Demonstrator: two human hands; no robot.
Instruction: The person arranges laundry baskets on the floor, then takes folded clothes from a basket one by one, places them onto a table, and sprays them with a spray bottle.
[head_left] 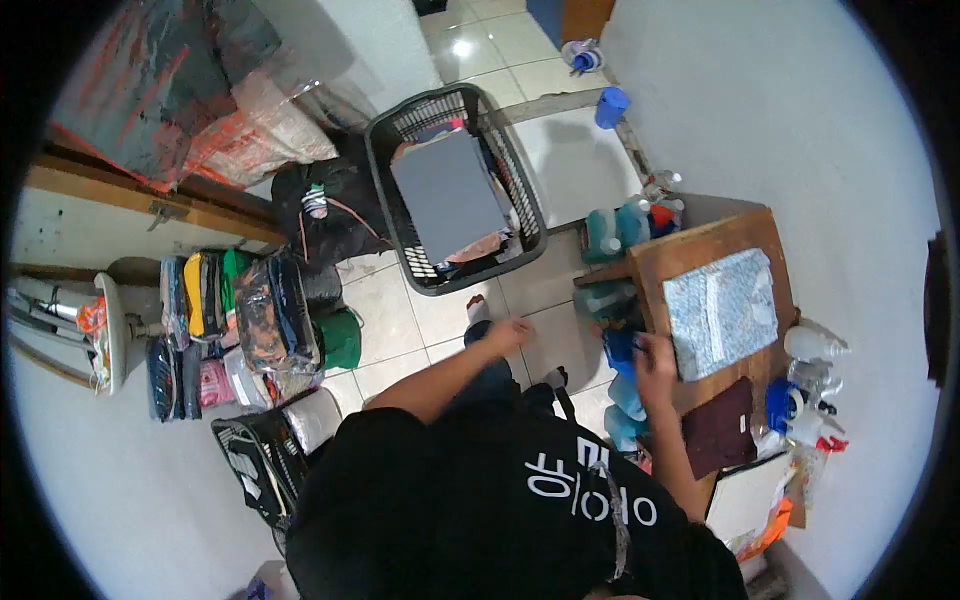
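My left hand (pixel 510 335) is in mid-air above the tiled floor, just below the large black basket (pixel 535 225); its fingers look loosely bent, but their spacing is too small to make out. Beside the left edge of the wooden table (pixel 650 260), my right hand (pixel 656 365) hangs with its fingers apart and nothing visible in it. A patterned blue-and-white folded cloth or packet (pixel 722 312) lies on the table near that hand. Below it is a folded maroon cloth (pixel 718 428). The basket holds clothes with a flat grey piece (pixel 450 195) on top.
Packed clothes (pixel 275 315) are stacked at left, above a smaller black basket (pixel 245 470). Blue liquid bottles (pixel 625 410) stand beside the table's left side. Spray bottles (pixel 810 430) line its right side. A blue cup (pixel 611 107) is near the wall.
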